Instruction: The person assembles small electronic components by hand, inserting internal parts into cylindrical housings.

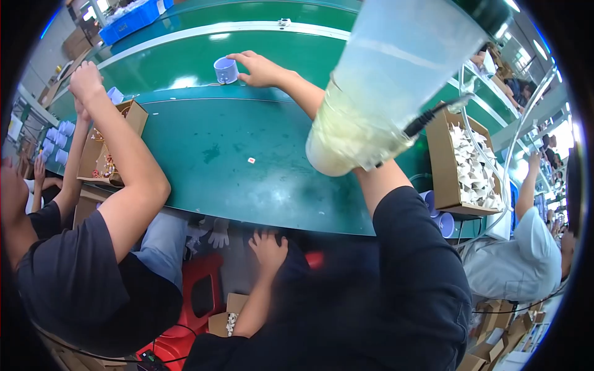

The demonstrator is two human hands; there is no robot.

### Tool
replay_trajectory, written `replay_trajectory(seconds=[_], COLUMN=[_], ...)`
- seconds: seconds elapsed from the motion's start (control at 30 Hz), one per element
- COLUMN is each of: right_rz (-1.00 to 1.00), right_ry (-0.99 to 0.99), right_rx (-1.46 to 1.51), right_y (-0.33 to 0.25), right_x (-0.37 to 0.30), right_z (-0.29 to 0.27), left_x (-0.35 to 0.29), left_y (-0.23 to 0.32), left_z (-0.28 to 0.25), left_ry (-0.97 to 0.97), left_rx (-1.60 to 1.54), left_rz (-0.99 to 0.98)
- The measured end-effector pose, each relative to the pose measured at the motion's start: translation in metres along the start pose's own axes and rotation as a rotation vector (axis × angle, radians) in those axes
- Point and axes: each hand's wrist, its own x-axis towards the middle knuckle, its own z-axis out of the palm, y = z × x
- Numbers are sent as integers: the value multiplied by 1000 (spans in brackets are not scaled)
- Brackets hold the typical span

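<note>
Reaching forward, right hand [263, 69] at lavender cup [226, 71], left hand [270, 251] lowered.

Green worktable [204, 136], red plastic chair [197, 323]

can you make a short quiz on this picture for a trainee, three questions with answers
1. Which of the wearer's hands is at the purple cup near the top of the picture?
a) left only
b) right only
c) both

2. True or false: the wearer's left hand is off the bench top, below its near edge.

3. Fill the gap: the plastic seat at lower left is ____ in colour.

Key
1: b, the right hand.
2: true.
3: red.
</note>
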Motion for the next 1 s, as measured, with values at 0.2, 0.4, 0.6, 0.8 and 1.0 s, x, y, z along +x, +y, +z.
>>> replay_trajectory(seconds=[0.2,0.4,0.6,0.8,1.0], right_rz=[67,384,370,559,405], right_ry=[30,485,822,469,208], right_rx=[-46,291,98,-143,267], right_y=[22,27,-24,-150,-208], right_x=[1,-51,-175,-268,-294], right_z=[10,-34,-104,-149,-136], left_x=[5,7,-6,-30,-17], left_y=[5,-2,24,101,137], left_z=[-3,2,-36,-168,-199], left_ry=[-23,-7,-212,-240,354], left_rx=[-4,26,66,-693,-492], left_rz=[16,32,236,710,745])
